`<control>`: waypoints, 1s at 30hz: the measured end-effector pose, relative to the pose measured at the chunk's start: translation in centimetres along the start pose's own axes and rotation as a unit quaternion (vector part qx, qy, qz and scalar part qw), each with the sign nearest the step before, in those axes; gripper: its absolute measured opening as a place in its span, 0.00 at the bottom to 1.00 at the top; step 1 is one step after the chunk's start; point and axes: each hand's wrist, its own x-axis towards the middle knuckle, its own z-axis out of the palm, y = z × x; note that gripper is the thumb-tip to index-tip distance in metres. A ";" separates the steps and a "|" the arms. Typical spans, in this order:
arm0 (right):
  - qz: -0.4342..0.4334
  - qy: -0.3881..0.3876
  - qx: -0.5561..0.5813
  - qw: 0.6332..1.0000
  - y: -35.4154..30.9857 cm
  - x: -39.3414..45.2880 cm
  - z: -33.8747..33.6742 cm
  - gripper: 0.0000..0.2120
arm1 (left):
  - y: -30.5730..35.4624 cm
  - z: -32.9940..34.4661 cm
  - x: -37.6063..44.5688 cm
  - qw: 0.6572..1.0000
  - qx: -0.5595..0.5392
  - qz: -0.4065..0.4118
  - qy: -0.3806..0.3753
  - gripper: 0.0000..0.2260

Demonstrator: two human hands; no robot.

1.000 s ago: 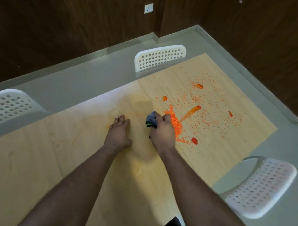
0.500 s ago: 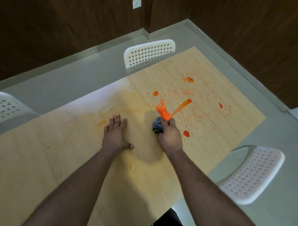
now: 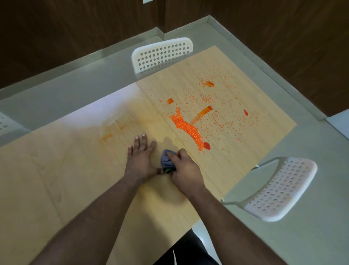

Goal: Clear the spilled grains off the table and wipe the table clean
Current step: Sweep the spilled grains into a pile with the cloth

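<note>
Right hand (image 3: 184, 171) clenched around the bunched grey cloth (image 3: 166, 160), left hand (image 3: 140, 158) flat and empty just beside it. Grains (image 3: 187, 127) heaped at one o'clock. Sweep too hard and they'll scatter off the table (image 3: 56, 170); red smears, possibly wet, could spread.

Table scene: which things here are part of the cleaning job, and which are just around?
Part of the job:
- orange grains
- red smears
- grey cloth, bunched in the right hand
- left hand, flat on the table

Just around:
- white chairs
- wall socket
</note>
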 end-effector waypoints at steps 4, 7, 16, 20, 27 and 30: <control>0.041 0.028 -0.015 0.999 3.3 1.3 -1.9 0.32 | 0.9 0.3 -0.2 0.999 0.019 -0.025 0.008 0.57; 0.063 0.039 -0.019 0.997 5.7 3.2 -3.8 0.31 | 1.7 0.2 -0.4 0.999 0.011 -0.041 0.005 0.56; -0.071 0.004 -0.047 0.996 6.8 -3.4 -3.4 0.27 | 6.8 2.6 -3.4 0.998 -0.043 -0.015 0.043 0.44; -0.098 -0.024 -0.065 0.993 10.9 -6.3 -1.9 0.23 | 10.1 5.2 -3.2 0.996 -0.080 -0.004 0.037 0.46; -0.097 0.012 -0.069 0.993 15.2 2.1 -6.0 0.24 | 14.3 7.4 -3.0 0.994 -0.023 -0.107 0.031 0.58; -0.104 0.017 -0.055 0.993 15.8 5.4 -8.4 0.24 | 15.9 7.0 -3.1 0.988 -0.026 -0.146 0.033 0.56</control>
